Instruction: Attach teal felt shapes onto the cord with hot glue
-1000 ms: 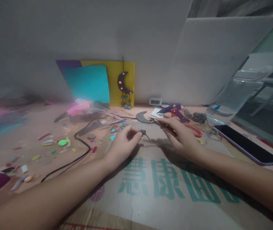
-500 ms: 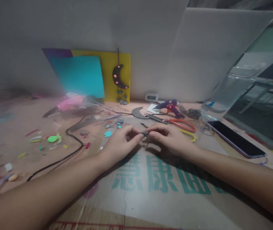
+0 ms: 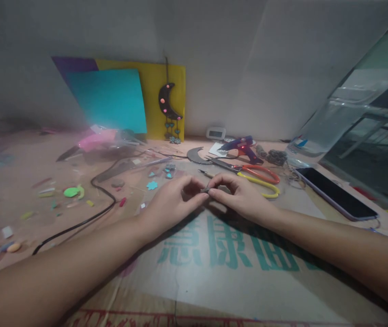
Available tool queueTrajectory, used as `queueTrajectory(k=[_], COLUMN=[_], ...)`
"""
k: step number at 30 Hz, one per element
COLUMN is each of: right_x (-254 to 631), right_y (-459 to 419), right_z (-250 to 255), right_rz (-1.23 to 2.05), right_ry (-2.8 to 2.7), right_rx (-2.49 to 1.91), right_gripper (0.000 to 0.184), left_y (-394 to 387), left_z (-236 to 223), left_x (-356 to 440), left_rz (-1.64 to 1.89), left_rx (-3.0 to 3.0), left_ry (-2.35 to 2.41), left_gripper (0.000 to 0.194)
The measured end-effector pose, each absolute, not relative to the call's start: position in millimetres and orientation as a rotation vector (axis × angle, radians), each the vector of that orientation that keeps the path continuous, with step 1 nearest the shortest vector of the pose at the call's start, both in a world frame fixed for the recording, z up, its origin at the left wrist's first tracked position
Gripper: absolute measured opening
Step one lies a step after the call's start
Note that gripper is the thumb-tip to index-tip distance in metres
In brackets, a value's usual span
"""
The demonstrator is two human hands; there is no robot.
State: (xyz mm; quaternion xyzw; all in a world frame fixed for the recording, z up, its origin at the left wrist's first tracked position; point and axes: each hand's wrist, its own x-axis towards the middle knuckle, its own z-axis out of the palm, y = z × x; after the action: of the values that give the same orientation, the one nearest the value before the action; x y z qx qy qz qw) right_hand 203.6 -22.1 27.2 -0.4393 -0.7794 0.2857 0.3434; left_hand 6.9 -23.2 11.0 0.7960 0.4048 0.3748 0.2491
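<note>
A small dark grey piece (image 3: pixel 205 190), too small to name, sits pinched between the fingertips of both hands. My left hand (image 3: pixel 175 197) is closed on its left side, thumb against forefinger. From the other side my right hand (image 3: pixel 245 197) grips it the same way. Just beyond the fingers lie a thin pointed tool (image 3: pixel 205 173) and scissors (image 3: pixel 260 171) with one orange and one yellow handle. A grey crescent (image 3: pixel 196 156) rests farther back. To the left of my left hand are a turquoise flower shape (image 3: pixel 152 185) and small grey and turquoise pieces (image 3: pixel 169 170).
At the back are a glue gun (image 3: pixel 243 147) with a red light, grey yarn (image 3: pixel 277 157) and a small white display (image 3: pixel 216 132). A decorated dark moon (image 3: pixel 167 102) hangs against a yellow board (image 3: pixel 151 97). A phone (image 3: pixel 337 193) lies right; a black cord (image 3: pixel 101 211) and scraps lie left.
The fingertips have shifted on the small grey piece, which now shows less between them. The right fingers are bent more and closer to the left ones. The camera view has tilted slightly.
</note>
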Motion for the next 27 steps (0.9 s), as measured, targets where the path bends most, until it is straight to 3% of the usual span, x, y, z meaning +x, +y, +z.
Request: queueTrajectory(k=[12,27], right_x=[206.0,206.6], right_y=[-19.4,-20.4], right_z=[23.1,27.2], right_rz=[0.924,0.755], right_ry=[-1.965,-2.015], right_rx=[-1.167,-1.17], right_gripper=[0.025,0.019], left_y=[-23.1,-23.0], left_z=[14.2,12.5], left_x=[5.8,6.7], left_rz=[1.027,1.002], left_rx=[2.16,2.162], left_ry=[1.108,1.117], left_gripper=[0.018,0.017])
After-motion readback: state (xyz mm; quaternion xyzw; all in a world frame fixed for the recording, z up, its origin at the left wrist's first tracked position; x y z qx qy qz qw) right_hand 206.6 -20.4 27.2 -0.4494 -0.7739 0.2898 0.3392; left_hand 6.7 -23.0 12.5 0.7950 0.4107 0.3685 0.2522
